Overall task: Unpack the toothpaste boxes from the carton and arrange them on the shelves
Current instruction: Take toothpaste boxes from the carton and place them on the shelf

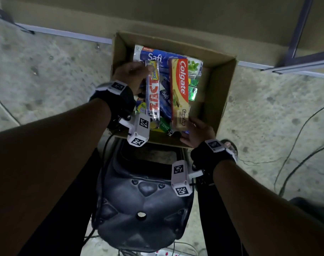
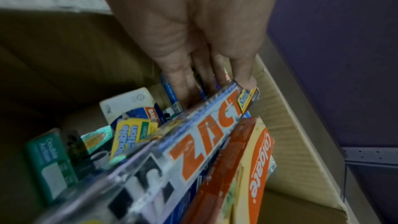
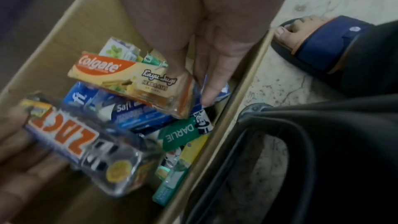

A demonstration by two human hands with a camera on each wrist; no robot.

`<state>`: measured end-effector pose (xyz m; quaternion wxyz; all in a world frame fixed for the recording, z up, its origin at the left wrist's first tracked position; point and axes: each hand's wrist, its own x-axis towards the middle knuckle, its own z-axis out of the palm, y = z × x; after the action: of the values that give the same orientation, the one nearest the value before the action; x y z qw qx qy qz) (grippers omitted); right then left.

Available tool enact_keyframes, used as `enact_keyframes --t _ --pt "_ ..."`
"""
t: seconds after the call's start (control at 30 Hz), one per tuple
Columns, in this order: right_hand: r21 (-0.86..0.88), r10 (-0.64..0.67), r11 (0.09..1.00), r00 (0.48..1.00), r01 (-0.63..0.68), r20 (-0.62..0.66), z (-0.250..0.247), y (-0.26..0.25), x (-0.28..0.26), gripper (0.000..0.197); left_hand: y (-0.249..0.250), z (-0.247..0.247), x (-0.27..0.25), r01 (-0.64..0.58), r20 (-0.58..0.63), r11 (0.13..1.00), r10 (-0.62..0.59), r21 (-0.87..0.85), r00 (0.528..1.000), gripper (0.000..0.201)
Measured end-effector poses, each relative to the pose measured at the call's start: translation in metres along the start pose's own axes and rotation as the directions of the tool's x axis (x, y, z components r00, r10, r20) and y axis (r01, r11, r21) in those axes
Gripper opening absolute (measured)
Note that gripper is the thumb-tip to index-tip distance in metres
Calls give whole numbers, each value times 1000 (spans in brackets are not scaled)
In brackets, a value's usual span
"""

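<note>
- Over the open carton [image 1: 220,93], which sits on the floor against the wall, both hands work at once, each on one toothpaste pack, so that two come out in a single trip.
- The left hand [image 1: 129,75] takes the ZACT pack [image 1: 153,91] by its far end: in the left wrist view the fingers [image 2: 183,81] run under it and the thumb presses the top edge, a pinch that lifts it clear of the pile.
- The pack's near end rises toward the carton's front wall, tilted, probably because a long pack comes out more easily end-first than flat.
- The right hand [image 1: 196,133] holds the Colgate pack [image 1: 179,91] at its near end; the right wrist view shows the thumb on the printed face and the fingers [image 3: 215,81] curled behind.
- This pack lies lengthwise, beside the ZACT pack, resting on or just above the blue Safi boxes [image 1: 157,56].
- Below them remain the Safi boxes, a green Darlie box [image 3: 185,134] and small green packs [image 1: 192,89] by the right wall, so the unpacking looks far from finished.
- A dark plastic stool [image 1: 142,206] stands just in front of the carton, between the person's legs.
- No shelf boards are clearly in view, only a metal frame [image 1: 296,34] at the upper right.
</note>
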<state>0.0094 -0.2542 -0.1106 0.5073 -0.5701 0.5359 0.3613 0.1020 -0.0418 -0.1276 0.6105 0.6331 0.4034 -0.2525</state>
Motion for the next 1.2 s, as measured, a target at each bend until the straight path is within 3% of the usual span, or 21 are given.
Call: enact_keyframes --t 0.07,0.13,0.2,0.33,0.43,0.53,0.77,1.0,1.2 --pt "-238 -70 969 997 58 -41 -3 0 5 27 -3 1 1 6 11 1000 -6 1 1000 37" --pt "-395 -148 910 989 126 -26 -6 -5 6 29 -6 2 0 8 33 1000 -8 -1 999 24" --pt "-443 -185 881 983 164 -4 -7 -16 2 31 -8 2 -2 17 46 1000 -18 15 999 26" --pt "-579 -201 792 978 193 51 -4 -43 3 25 -15 0 -9 47 82 995 -55 91 995 48" --pt "-620 -248 755 968 214 32 0 -63 10 45 -20 1 -16 54 119 985 -74 162 990 48" --pt "-627 -281 730 956 271 86 3 -76 18 53 -25 5 -19 80 142 973 -113 217 983 62" --pt "-575 -217 760 952 305 217 11 -84 33 23 -37 9 -25 92 137 977 -120 193 983 43" --pt "-518 -228 797 949 311 219 12 -77 40 44 -38 14 -35 86 150 990 -102 111 983 47" --pt "-421 -141 875 958 239 249 -2 -75 34 37 -37 9 -44 99 169 991 -113 87 979 49"
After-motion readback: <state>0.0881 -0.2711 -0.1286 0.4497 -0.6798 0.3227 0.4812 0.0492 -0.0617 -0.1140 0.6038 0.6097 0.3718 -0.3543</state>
